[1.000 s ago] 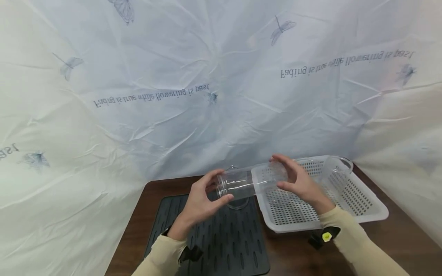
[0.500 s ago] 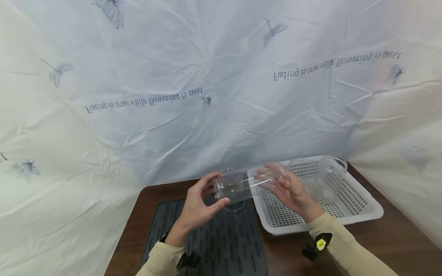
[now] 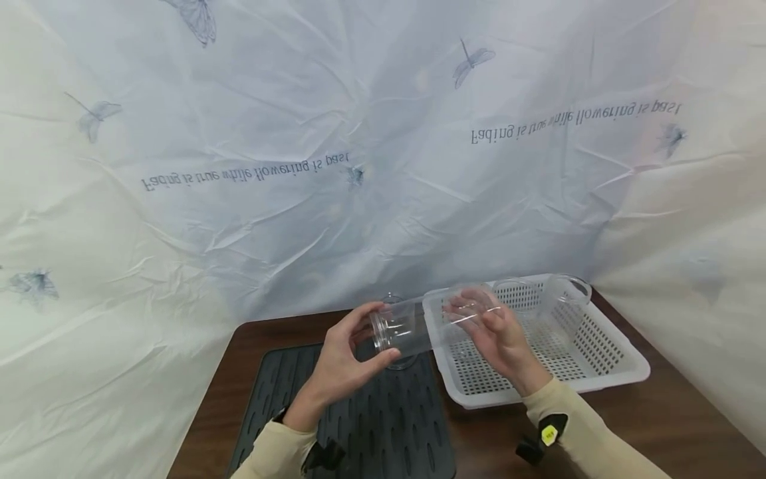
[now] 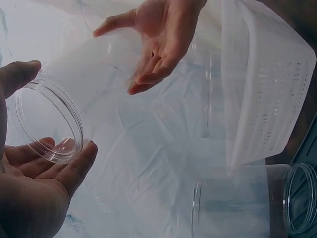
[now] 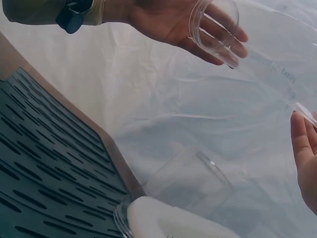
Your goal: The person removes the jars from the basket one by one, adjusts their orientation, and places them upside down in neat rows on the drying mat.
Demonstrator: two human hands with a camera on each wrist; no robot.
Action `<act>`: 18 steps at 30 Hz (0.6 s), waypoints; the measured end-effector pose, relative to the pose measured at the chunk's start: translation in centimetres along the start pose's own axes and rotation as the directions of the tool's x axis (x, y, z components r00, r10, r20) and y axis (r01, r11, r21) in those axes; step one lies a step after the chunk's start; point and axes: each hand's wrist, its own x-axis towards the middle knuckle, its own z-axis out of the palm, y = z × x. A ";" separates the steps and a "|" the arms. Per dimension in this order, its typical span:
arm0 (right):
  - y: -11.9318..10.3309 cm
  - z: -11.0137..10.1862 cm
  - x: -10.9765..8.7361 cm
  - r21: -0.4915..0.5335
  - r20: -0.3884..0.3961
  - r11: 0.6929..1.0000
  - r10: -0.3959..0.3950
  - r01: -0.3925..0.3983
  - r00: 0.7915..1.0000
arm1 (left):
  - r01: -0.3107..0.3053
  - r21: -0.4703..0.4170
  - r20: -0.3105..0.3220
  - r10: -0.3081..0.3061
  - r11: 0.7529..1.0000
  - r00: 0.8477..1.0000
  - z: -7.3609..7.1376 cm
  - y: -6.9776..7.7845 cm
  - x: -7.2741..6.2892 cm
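A clear cylindrical jar (image 3: 421,332) is held sideways above the table, its ringed mouth to the left and its base to the right. My left hand (image 3: 341,362) grips it round the mouth, thumb on one side and fingers on the other. At the base end is my right hand (image 3: 505,346), its fingers showing through the clear wall behind the jar; in the left wrist view this hand's (image 4: 166,37) thumb and fingers span the base. Behind the held jar, a second clear jar (image 4: 237,203) stands on the dark ribbed mat (image 3: 359,426), partly covered in the head view.
A white perforated basket (image 3: 637,372) stands on the brown wooden table (image 3: 485,446) to the right, with clear jars (image 3: 565,306) inside it. A pale printed sheet (image 3: 383,219) hangs behind the table and along its sides.
My right hand has turned and shifted from gripping over the base end to lying with its fingers behind the jar. My left hand keeps its grip at the mouth.
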 end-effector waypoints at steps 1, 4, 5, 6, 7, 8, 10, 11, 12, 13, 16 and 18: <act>0.0 0.1 0.0 -0.004 0.002 1.000 -0.011 0.011 1.000 | -0.002 -0.003 0.004 0.002 1.000 1.000 0.0 0.0 0.0; -0.3 0.3 0.2 -0.025 0.002 0.999 -0.028 0.028 1.000 | -0.021 0.001 -0.002 0.021 1.000 1.000 0.1 -0.2 0.0; -0.4 0.3 0.4 -0.030 0.001 0.999 -0.029 0.029 1.000 | -0.025 0.001 -0.005 0.025 1.000 1.000 0.1 -0.3 0.1; -0.6 0.3 0.5 -0.038 0.000 0.999 -0.030 0.030 1.000 | -0.035 0.003 -0.007 0.035 0.999 0.999 0.1 -0.5 0.1; -0.7 0.3 0.6 -0.046 -0.004 0.998 -0.031 0.031 1.000 | -0.035 0.001 -0.006 0.035 0.999 0.999 0.1 -0.5 0.2; -0.8 0.3 0.7 -0.051 -0.009 0.998 -0.030 0.029 1.000 | -0.035 -0.002 -0.001 0.035 0.999 0.999 0.1 -0.7 0.2; -1.1 0.3 0.8 -0.072 -0.015 0.997 -0.024 0.023 1.000 | -0.027 -0.004 0.011 0.027 1.000 1.000 0.1 -0.8 0.2; -1.2 0.4 0.8 -0.078 -0.021 0.997 -0.020 0.018 1.000 | -0.025 0.001 0.015 0.025 1.000 1.000 0.1 -0.8 0.1; -1.2 0.4 0.9 -0.091 -0.027 0.996 -0.015 0.013 1.000 | -0.019 0.011 0.015 0.019 1.000 1.000 0.0 -0.9 0.0; -1.3 0.5 0.9 -0.108 -0.036 0.994 -0.010 0.006 0.999 | -0.007 0.023 0.015 0.006 1.000 1.000 -0.1 -0.8 -0.1; -1.4 0.8 1.1 -0.171 -0.067 0.985 -0.011 0.000 0.998 | 0.027 0.081 0.020 -0.029 0.996 0.999 -0.3 -0.8 -0.4; -1.6 1.0 1.1 -0.230 -0.082 0.973 -0.020 0.000 0.996 | 0.060 0.124 0.029 -0.064 0.990 0.998 -0.4 -0.7 -0.6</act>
